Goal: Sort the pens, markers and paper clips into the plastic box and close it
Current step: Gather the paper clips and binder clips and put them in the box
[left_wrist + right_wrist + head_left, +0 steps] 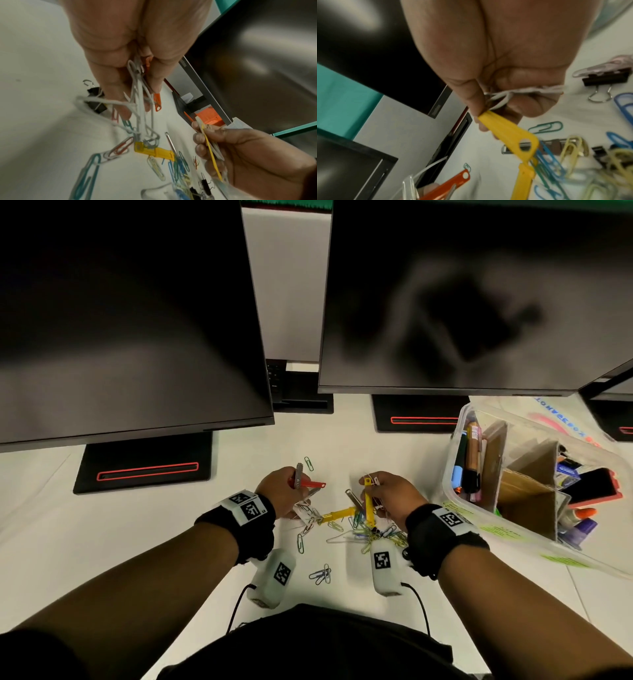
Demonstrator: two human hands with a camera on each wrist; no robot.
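My left hand (pixel 289 487) grips a red plastic clip (pixel 310 484) together with a silver one, and a chain of white paper clips (pixel 139 108) dangles from its fingers to the table. Just to the right, my right hand (pixel 376 489) pinches a yellow plastic clip (pixel 508 132) and a few white paper clips (pixel 501 94). A second yellow clip (pixel 339 513) lies on the table between the hands. Loose coloured paper clips (pixel 370 534) are heaped under the right hand. The clear plastic box (pixel 455 440) stands open at the right, with pens and markers (pixel 467 460) in its left compartment.
Two dark monitors (pixel 130 320) on black stands (pixel 144 467) loom close behind the hands. Black binder clips (pixel 606 78) lie among the paper clips. Cardboard dividers (pixel 527 474) split the box, and more stationery fills its right side. A few paper clips (pixel 320 573) lie near the table's front edge.
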